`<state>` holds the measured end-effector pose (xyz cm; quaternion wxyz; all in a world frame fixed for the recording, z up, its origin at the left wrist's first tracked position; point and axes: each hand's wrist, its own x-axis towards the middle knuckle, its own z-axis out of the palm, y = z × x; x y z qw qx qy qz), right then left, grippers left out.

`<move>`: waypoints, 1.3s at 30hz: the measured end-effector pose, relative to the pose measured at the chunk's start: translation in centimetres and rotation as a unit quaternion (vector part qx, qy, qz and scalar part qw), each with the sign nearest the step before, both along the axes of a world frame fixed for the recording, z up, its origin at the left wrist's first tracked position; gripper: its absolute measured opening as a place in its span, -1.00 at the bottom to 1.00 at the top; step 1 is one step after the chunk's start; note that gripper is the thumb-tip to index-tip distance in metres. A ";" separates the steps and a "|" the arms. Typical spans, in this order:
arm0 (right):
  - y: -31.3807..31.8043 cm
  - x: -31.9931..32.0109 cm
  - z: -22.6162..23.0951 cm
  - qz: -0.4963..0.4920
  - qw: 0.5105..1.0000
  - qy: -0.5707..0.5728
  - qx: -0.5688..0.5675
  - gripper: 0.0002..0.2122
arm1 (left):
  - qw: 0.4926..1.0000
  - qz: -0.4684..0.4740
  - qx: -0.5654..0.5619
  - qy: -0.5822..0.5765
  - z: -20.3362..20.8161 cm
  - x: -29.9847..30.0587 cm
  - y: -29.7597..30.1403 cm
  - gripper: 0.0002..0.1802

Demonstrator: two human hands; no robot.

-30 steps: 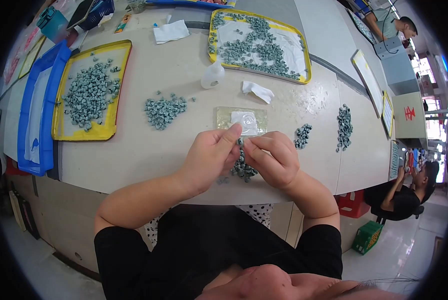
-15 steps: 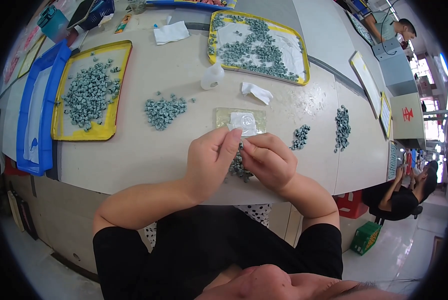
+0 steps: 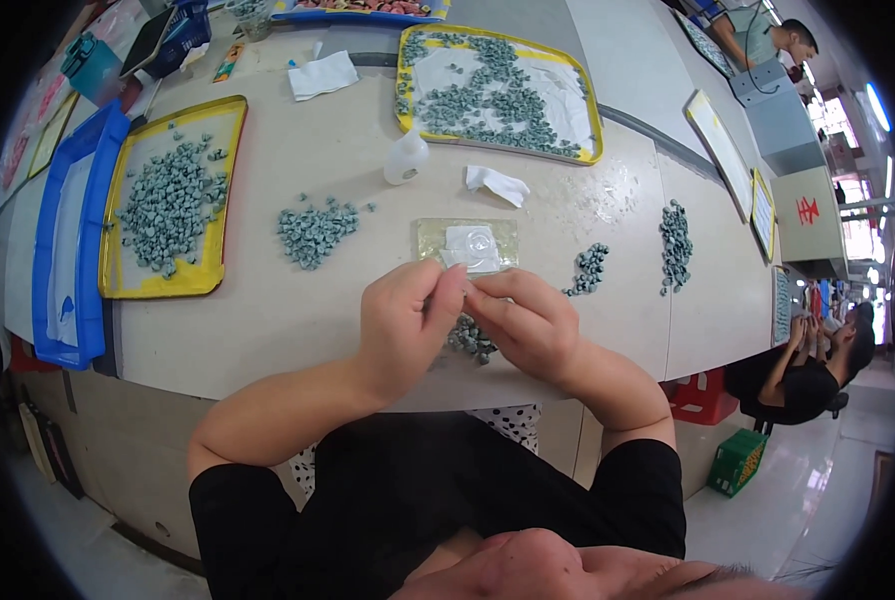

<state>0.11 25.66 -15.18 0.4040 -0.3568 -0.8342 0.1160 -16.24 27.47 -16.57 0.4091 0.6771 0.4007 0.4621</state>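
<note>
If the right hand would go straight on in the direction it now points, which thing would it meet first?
Probably the left hand, at its thumb: the right hand points leftward at it. Any gap between them is too small to judge.

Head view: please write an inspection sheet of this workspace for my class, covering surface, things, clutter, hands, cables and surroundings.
Surface: pale tabletop; shiny marks right of the nearer white cloth.
Things: small grey-green pieces in loose piles and two yellow-rimmed trays; translucent pad just beyond the hands.
Clutter: white bottle, teal bottle, blue tray.
Hands: left hand and right hand meet at the fingertips; anything pinched is hidden.
Cables: dark cable by the grey box.
Surroundings: two other people, red crate, green crate.
</note>
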 end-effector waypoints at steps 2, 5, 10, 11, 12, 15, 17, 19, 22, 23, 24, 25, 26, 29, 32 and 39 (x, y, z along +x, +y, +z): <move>0.6 1.3 1.0 -0.023 0.998 -0.026 -0.048 -0.76 | 0.999 -0.019 -0.032 0.005 0.0 -0.1 0.1 -0.65; 1.4 4.5 2.2 -0.166 0.953 -0.059 -0.247 -0.75 | 0.990 -0.048 -0.133 -0.010 0.4 -0.1 -0.1 -0.61; 1.5 9.3 1.6 -0.323 0.871 -0.246 -0.278 -0.88 | 0.979 -0.065 -0.191 -0.035 0.8 -0.3 0.2 -0.57; 1.5 9.2 1.5 -0.342 0.855 -0.238 -0.309 -0.89 | 0.979 -0.060 -0.187 -0.047 0.9 -0.3 0.2 -0.57; 1.7 9.0 1.4 -0.341 0.855 -0.238 -0.309 -0.89 | 0.980 -0.055 -0.183 -0.059 0.8 -0.3 0.2 -0.56; 2.0 8.8 1.3 -0.343 0.835 -0.228 -0.363 -0.90 | 0.981 -0.050 -0.177 -0.068 -0.1 -0.3 0.2 -0.56; 1.9 8.8 1.2 -0.341 0.839 -0.233 -0.354 -0.92 | 0.979 -0.052 -0.182 -0.073 -0.2 -0.3 0.3 -0.57; 1.9 9.0 0.9 -0.343 0.841 -0.239 -0.343 -0.92 | 0.978 -0.056 -0.186 -0.077 -0.3 -0.2 0.3 -0.57; 1.9 9.3 0.3 -0.342 0.857 -0.233 -0.306 -0.90 | 0.981 -0.050 -0.173 -0.074 -0.3 0.1 0.3 -0.58; 2.0 9.4 0.2 -0.338 0.871 -0.221 -0.281 -0.89 | 0.979 -0.054 -0.183 -0.078 -0.4 0.2 0.3 -0.58; 2.0 9.3 0.3 -0.339 0.870 -0.221 -0.281 -0.89 | 0.976 -0.059 -0.192 -0.084 -0.4 0.3 0.3 -0.58; 2.0 8.9 0.4 -0.326 0.887 -0.185 -0.269 -0.88 | 0.976 -0.060 -0.192 -0.084 -0.4 0.4 0.3 -0.58; 2.0 8.6 0.6 -0.313 0.902 -0.149 -0.256 -0.87 | 0.976 -0.062 -0.192 -0.077 -0.4 0.5 0.2 -0.59; 2.2 7.8 0.6 -0.285 0.919 -0.092 -0.257 -0.87 | 0.977 -0.080 -0.191 -0.041 -0.3 0.6 0.3 -0.61; 2.2 6.9 0.7 -0.234 0.937 -0.050 -0.255 -0.87 | 0.972 -0.092 -0.210 -0.045 0.1 0.9 0.1 -0.61; 1.0 4.6 -0.6 -0.133 0.943 0.163 -0.256 -0.82 | 0.833 -0.190 -0.482 -0.193 1.0 1.4 0.9 -0.66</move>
